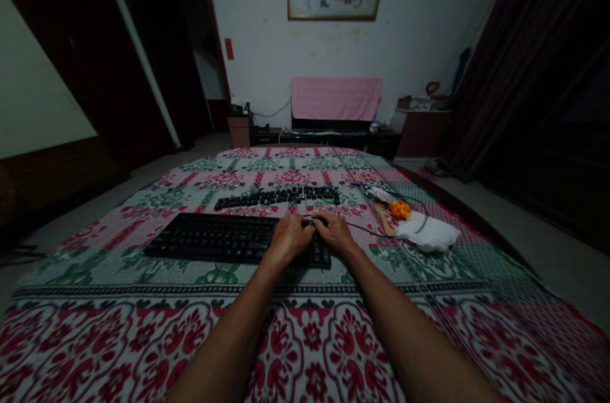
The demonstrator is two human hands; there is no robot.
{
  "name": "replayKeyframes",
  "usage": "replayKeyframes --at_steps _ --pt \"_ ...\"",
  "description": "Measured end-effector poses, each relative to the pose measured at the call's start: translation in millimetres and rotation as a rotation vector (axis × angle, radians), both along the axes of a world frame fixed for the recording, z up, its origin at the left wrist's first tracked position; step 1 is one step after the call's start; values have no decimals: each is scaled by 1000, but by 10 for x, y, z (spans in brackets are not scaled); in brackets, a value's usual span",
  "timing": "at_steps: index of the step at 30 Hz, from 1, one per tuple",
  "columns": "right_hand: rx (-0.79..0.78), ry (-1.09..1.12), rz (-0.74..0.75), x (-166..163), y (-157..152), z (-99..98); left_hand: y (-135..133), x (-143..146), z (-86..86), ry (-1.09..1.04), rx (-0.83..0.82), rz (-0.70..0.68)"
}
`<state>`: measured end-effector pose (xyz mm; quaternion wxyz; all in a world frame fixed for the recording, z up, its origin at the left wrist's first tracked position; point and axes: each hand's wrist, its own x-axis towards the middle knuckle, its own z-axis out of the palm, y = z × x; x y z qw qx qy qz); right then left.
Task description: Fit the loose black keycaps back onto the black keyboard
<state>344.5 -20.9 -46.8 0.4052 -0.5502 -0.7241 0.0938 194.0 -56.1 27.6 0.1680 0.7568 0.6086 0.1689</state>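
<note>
A black keyboard [210,239] lies across the patterned cloth. Both hands meet over its right part. My left hand [291,234] is closed, fingers curled, with its thumb towards the right hand. My right hand [333,230] is closed too, its thumb and fingertips drawn together close to the left thumb. Something small and dark shows between the fingertips, but I cannot make out what it is. Behind the keyboard, several loose black keycaps [276,198] lie in rough rows on the cloth.
Right of the keyboard lie a white cloth or bag [429,233], a fluffy orange item [399,208], a flat tan piece [386,223] and a black cable [366,229]. The patterned cloth [309,339] covers the whole surface. A pink cloth [336,98] hangs at the far wall.
</note>
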Motion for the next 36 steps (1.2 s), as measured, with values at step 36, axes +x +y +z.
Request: replayKeyframes --at_steps 36 --pt "22 32 19 -1 36 -44 4 84 -62 76 154 49"
